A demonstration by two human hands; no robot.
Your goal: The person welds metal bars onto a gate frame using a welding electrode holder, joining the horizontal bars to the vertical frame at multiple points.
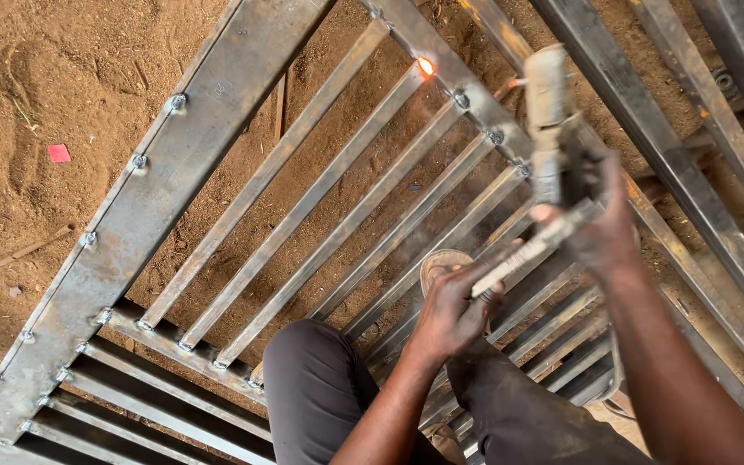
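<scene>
My right hand [606,226] grips a worn electrode holder [551,120] that points up toward the far rail of a steel frame [157,194]. My left hand [451,312] pinches a thin grey welding rod [534,248] whose upper end meets the holder's jaw. A fresh weld spot [425,65] glows orange where a slanted bar joins the far rail. The frame lies flat on the ground, with several parallel bars [329,202] welded between two wide rails. My knees in dark trousers [316,392] rest over the near end of the bars.
Red-brown dirt [53,77] surrounds the frame, with a small red scrap [58,153] and a thin stick [10,257] at the left. More dark steel bars [725,86] lie at the upper right. A sandal sole [441,260] shows between the bars.
</scene>
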